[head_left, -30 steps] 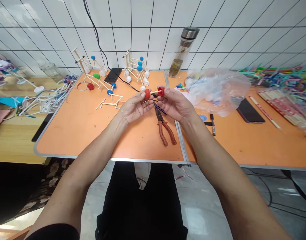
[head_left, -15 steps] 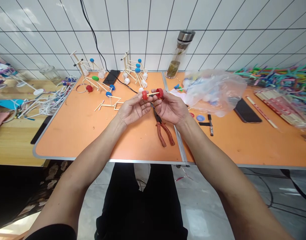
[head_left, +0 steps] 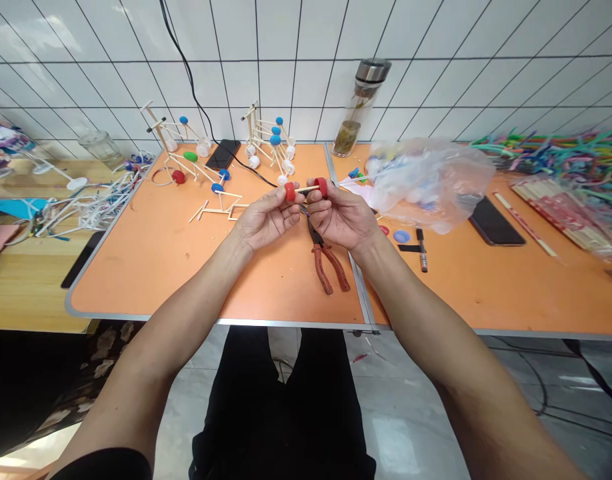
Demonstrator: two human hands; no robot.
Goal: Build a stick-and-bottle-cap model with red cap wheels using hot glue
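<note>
Over the orange table (head_left: 151, 267), a short wooden stick (head_left: 307, 189) joins two red bottle caps. Between thumb and fingers, my left hand (head_left: 266, 220) pinches the left red bottle cap (head_left: 289, 192). My right hand (head_left: 343, 217) grips the right red bottle cap (head_left: 321, 187), whose hollow side faces the stick. Just below the hands lie pliers (head_left: 330, 267) with red handles, their jaws partly hidden by my right hand. Left of my left hand is a flat frame of thin sticks (head_left: 219, 211).
Stick models with coloured caps (head_left: 276, 139) stand at the back. A glass tea bottle (head_left: 353, 110) is by the wall. On the right are a plastic bag (head_left: 431, 183), a phone (head_left: 496, 221), a black marker (head_left: 422, 250) and bundled chopsticks (head_left: 561, 213). White strips (head_left: 103, 207) pile up left.
The right cap has turned slightly and shifted a few pixels right with my right hand. My left hand stays almost in place.
</note>
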